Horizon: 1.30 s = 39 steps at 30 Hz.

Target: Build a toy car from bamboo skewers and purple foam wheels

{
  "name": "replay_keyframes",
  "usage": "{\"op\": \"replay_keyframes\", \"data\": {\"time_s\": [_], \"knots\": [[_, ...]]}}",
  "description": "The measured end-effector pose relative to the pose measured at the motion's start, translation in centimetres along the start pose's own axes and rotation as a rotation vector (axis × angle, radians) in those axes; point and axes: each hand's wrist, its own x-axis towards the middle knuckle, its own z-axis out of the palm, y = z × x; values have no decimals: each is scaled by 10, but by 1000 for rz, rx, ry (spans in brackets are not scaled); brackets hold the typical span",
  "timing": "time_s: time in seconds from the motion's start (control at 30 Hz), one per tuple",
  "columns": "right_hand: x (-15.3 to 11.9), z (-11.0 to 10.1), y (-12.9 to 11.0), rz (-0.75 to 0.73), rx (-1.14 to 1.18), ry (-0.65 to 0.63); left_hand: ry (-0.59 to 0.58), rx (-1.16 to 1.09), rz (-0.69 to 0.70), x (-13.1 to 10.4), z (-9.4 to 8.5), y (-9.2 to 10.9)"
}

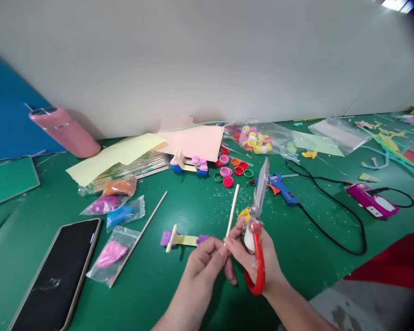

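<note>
A thin, pale wooden stick points up and away from me, its near end pinched by the thumb and fingers of my left hand. My right hand is wrapped round a pair of red-handled scissors, blades upward and close together. The right thumb and fingertips also touch the stick's lower end. Just left of the hands lies a small craft piece: a yellow strip with purple ends and a short cross stick. My left hand partly hides its right end. Farther back stands a similar piece with blue and pink parts.
Coloured bottle caps and a blue glue gun lie beyond the hands, its black cable running right to a purple power strip. At left are clay bags, a long stick, a phone and a pink bottle.
</note>
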Motion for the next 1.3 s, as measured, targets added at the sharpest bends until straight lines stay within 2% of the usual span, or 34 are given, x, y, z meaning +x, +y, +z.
{"op": "replay_keyframes", "data": {"time_s": [0.17, 0.5, 0.7, 0.87, 1.07, 1.3], "knots": [[1, 0, 4, 37, 95, -40, -77, -116, -93, 3, -5, 11], [3, -3, -4, 51, 40, -50, -100, 116, -69, 8, -7, 16], [3, -6, -5, 19, -17, -31, -51, 86, -90, 10, -6, 12], [8, -11, -5, 25, -40, 49, -9, 57, -106, 10, -4, 8], [12, -15, -4, 24, -106, -66, -9, 20, -115, 9, -4, 4], [11, -16, -3, 19, -117, -58, 2, 6, -117, 8, -3, 4]]}}
